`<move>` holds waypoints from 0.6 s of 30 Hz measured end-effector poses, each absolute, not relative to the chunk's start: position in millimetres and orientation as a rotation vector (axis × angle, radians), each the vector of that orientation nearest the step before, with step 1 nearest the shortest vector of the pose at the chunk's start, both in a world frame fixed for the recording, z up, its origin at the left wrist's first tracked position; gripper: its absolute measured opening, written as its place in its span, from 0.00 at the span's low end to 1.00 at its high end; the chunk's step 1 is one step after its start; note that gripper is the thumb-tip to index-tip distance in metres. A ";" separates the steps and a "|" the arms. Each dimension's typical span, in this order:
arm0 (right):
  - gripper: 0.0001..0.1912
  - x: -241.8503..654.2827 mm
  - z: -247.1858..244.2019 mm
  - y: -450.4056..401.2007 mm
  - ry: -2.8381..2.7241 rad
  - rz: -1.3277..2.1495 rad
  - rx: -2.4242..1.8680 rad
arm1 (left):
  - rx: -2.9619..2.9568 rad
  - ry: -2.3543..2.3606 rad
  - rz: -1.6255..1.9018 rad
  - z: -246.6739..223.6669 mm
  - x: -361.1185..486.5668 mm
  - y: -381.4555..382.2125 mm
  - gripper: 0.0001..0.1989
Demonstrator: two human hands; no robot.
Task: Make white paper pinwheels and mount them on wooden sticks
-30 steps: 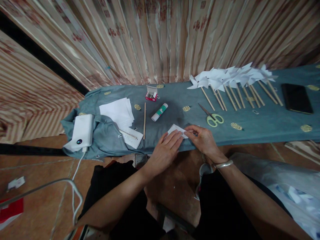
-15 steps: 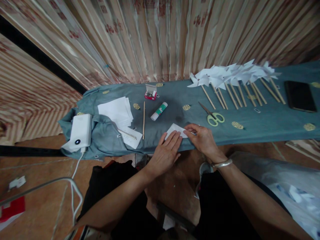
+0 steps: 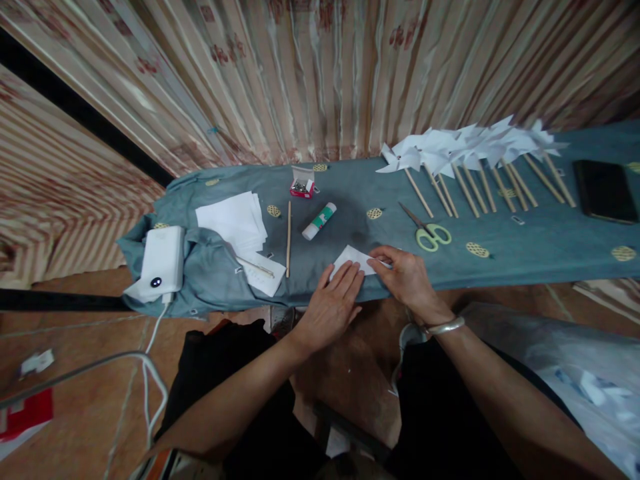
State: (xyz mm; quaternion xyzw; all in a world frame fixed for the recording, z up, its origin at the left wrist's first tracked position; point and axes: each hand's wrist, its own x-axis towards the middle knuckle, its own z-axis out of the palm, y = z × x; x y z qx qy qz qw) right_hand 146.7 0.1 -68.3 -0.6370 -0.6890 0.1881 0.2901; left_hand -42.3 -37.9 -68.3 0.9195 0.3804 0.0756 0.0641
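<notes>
A small piece of white paper (image 3: 353, 256) lies at the front edge of the cloth-covered table. My left hand (image 3: 334, 303) rests flat on its left part, fingers stretched out. At its right corner, my right hand (image 3: 404, 277) pinches the paper between thumb and fingers. Beyond the paper lies a green and white glue stick (image 3: 319, 221), with a thin wooden stick (image 3: 289, 239) to its left. Scissors with green handles (image 3: 426, 232) lie behind my right hand.
White paper pinwheels (image 3: 465, 148) on sticks lie in a row at the back right, near a black phone (image 3: 605, 191). Leftward are a box of pins (image 3: 302, 187), stacked paper (image 3: 235, 223), a pen (image 3: 256, 267) and a white power bank (image 3: 161, 261) with a cable.
The view has shifted very slightly. Both hands keep their places on the paper, and nothing else has visibly moved.
</notes>
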 end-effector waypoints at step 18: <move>0.17 142.1 -72.4 -18.0 -2.061 0.173 -1.600 | 2.772 1.142 0.224 -73.9 -42.1 -38.1 0.33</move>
